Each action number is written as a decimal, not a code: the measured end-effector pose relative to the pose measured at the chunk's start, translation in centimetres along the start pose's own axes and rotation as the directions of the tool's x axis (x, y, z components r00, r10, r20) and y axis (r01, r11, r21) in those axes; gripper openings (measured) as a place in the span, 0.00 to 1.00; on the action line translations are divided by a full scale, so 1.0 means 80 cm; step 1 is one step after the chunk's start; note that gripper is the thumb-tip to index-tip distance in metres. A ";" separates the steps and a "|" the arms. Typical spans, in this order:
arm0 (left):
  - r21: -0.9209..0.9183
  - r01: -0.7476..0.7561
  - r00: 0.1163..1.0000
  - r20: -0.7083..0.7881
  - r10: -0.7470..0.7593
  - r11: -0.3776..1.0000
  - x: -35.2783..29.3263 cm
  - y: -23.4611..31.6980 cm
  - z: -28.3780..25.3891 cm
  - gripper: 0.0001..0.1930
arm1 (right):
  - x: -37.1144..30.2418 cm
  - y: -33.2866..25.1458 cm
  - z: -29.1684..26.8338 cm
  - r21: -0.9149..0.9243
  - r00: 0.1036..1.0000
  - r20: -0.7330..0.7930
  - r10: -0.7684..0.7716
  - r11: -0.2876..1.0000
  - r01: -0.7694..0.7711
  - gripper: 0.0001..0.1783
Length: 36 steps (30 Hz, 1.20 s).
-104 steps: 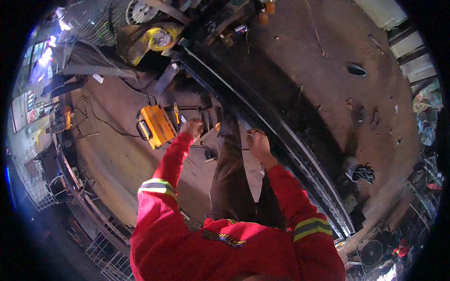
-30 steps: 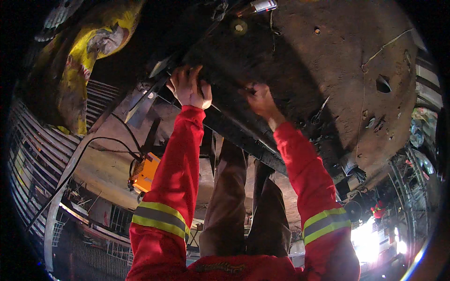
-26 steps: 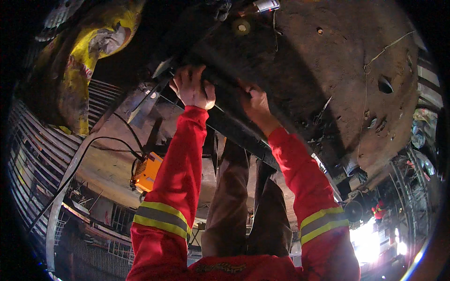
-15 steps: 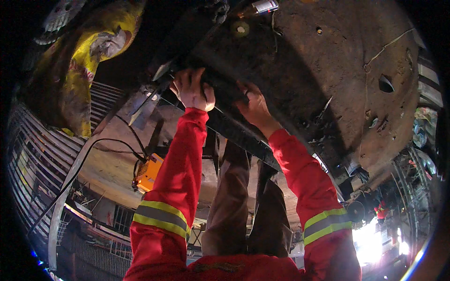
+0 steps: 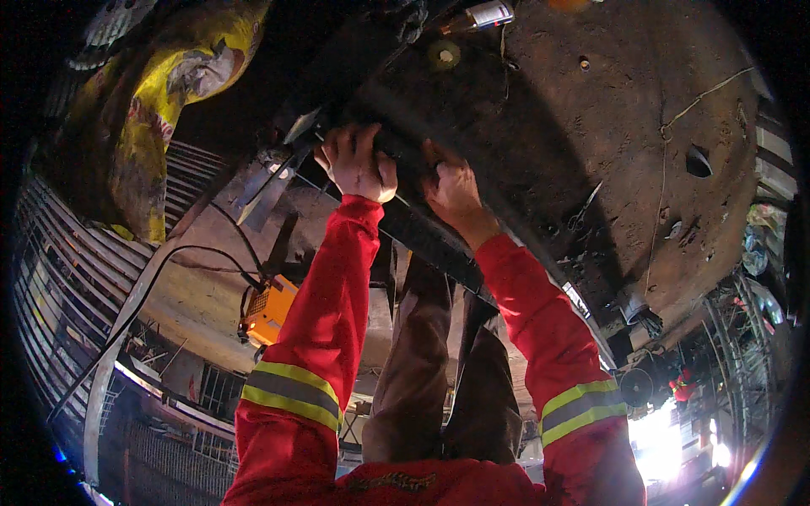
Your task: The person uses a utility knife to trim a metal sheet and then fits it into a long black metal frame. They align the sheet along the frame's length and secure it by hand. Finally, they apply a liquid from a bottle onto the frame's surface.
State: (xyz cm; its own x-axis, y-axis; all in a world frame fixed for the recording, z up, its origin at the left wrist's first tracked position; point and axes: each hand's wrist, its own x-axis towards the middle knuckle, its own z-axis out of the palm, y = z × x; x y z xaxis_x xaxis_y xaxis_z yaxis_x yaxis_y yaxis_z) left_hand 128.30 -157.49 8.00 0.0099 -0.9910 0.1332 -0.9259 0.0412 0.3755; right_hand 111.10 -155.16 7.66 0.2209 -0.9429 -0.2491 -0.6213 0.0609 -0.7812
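Observation:
A long dark metal bar runs slantwise in front of me, from upper left to lower right. My left hand is closed over its upper part, fingers bent round the far edge and thumb on the near side. To the right and slightly lower, my right hand is curled at the dark bar too. Its fingertips lie in shadow, and anything between them is hidden. Just left of my left hand are a pale flat metal piece and a shiny blade-like strip.
Beyond the bar lies a brown dirty surface with a bottle, a wire and scraps. A yellow sack and slatted metal rack stand left. An orange machine with a cable sits below. Bright light glares lower right.
My right hand has drawn its fingers in, with the index finger less stretched out. The whole view has shifted slightly, while my left hand keeps its grip on the bar.

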 end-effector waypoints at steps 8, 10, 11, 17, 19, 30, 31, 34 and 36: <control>-0.043 -0.025 0.999 -0.036 0.024 0.999 -0.001 -0.005 0.001 0.21 | 0.039 0.032 -0.019 -0.040 0.944 0.261 0.203 0.979 -0.199 0.14; -0.038 -0.025 0.999 -0.023 0.024 0.999 0.000 -0.002 0.001 0.21 | 0.039 0.040 -0.018 0.204 0.924 0.251 0.288 0.917 -0.342 0.15; -0.029 -0.021 1.000 -0.004 0.021 0.999 0.001 -0.002 0.001 0.21 | 0.042 0.044 -0.015 0.243 0.908 0.272 0.319 0.890 -0.386 0.16; -0.038 -0.001 1.000 -0.021 0.000 0.999 0.000 -0.001 -0.001 0.22 | 0.038 0.033 -0.014 0.154 0.839 0.259 0.479 0.837 -0.525 0.23; -0.051 0.007 1.000 -0.019 -0.008 0.999 0.005 0.002 0.003 0.23 | 0.024 0.049 0.000 0.163 0.855 0.202 0.477 0.845 -0.510 0.23; -0.017 -0.012 1.000 -0.007 0.012 1.000 0.008 0.002 0.001 0.21 | -0.028 0.075 -0.032 0.391 0.870 0.313 0.380 0.783 -0.483 0.16; -0.027 -0.012 1.000 -0.016 0.012 1.000 0.007 0.001 0.001 0.21 | -0.014 0.065 -0.026 0.429 0.905 0.267 0.331 0.801 -0.419 0.16; -0.049 0.001 1.000 -0.024 -0.002 0.999 0.003 -0.003 0.003 0.22 | 0.024 0.035 -0.024 0.478 0.954 0.154 0.258 0.825 -0.301 0.14; -0.067 0.019 1.000 -0.010 -0.019 0.998 0.002 -0.002 0.004 0.24 | 0.036 0.019 -0.032 0.500 0.837 0.286 0.467 0.672 -0.546 0.14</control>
State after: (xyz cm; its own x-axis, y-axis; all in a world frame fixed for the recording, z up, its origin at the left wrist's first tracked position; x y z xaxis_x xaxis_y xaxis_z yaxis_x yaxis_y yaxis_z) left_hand 128.34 -157.72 7.64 0.0316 -0.9904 0.1349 -0.8979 0.0311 0.4390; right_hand 108.84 -158.60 7.24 0.1098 -0.6671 -0.7368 -0.1618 0.7194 -0.6754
